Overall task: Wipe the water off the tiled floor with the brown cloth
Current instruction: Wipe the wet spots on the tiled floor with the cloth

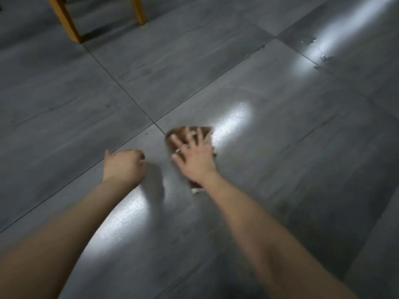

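Observation:
The brown cloth (181, 133) lies flat on the grey tiled floor (280, 147), just right of a tile joint crossing. My right hand (195, 155) presses down on it with fingers spread; the cloth shows beyond my fingertips and at my wrist. My left hand (124, 165) is curled into a loose fist, resting on the floor to the left of the cloth, holding nothing. Small water drops (323, 58) glint on the tile at the far right, well away from the cloth. The frame is blurred around the hands.
Two yellow wooden furniture legs (69, 22) stand at the top left. Bright light reflections streak the floor near the cloth and at the upper right. Dark grout lines cross just left of the cloth.

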